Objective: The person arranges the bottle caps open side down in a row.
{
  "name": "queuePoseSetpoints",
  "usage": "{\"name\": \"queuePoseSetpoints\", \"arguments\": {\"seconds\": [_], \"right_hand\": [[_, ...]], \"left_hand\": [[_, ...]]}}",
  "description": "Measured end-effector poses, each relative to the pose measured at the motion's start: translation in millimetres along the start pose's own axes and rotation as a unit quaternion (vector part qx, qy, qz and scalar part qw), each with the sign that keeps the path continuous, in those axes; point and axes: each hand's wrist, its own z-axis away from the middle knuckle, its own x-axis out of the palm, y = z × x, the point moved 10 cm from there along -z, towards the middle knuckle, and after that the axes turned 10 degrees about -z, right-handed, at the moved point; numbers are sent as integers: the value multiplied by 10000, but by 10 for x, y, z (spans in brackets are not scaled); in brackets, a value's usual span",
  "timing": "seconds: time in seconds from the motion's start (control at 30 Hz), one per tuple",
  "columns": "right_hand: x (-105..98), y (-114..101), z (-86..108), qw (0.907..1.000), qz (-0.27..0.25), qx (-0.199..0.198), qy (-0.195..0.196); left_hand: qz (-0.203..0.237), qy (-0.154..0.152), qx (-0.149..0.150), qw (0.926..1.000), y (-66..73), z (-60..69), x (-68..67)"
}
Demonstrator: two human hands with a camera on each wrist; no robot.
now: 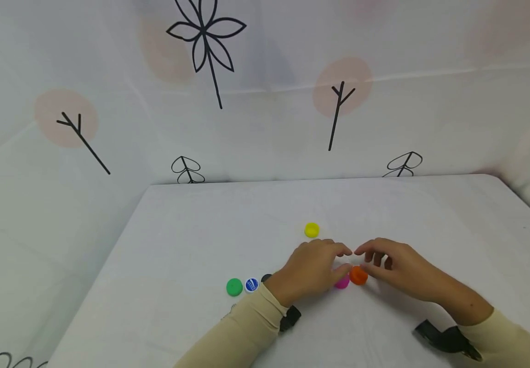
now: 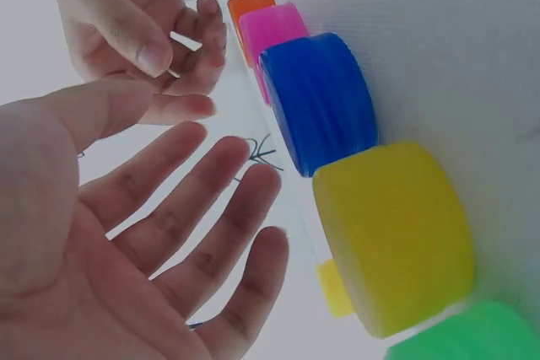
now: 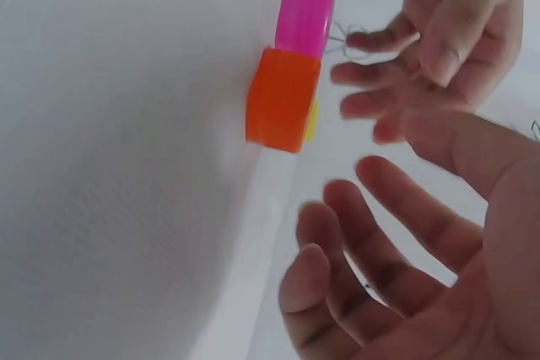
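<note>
Round plastic bottle caps lie in a row on the white table. In the head view my left hand hovers over the row, hiding part of it, and its thumb overlaps the pink cap. My right hand is just right of the orange cap, which sits beside the pink one. Both hands have loosely bent fingers and hold nothing; their fingertips face each other. A blue cap and a yellow cap stand in the row in the left wrist view, hidden from the head view.
Farther back lies a separate yellow cap. At the row's left are a green cap, a white-and-blue cap and a partly covered dark cap. Patterned cloth rises behind the table. Dark straps hang at both wrists.
</note>
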Motion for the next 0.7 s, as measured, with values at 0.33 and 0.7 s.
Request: {"name": "queuePoseSetpoints", "arguments": {"seconds": [0.33, 0.7], "right_hand": [[-29, -107, -60, 9985, 178, 15, 508], [33, -206, -195, 9989, 191, 264, 328]], "left_hand": [[231, 433, -362, 9981, -98, 1, -131], [179, 568, -843, 9947, -226, -1, -184]]}}
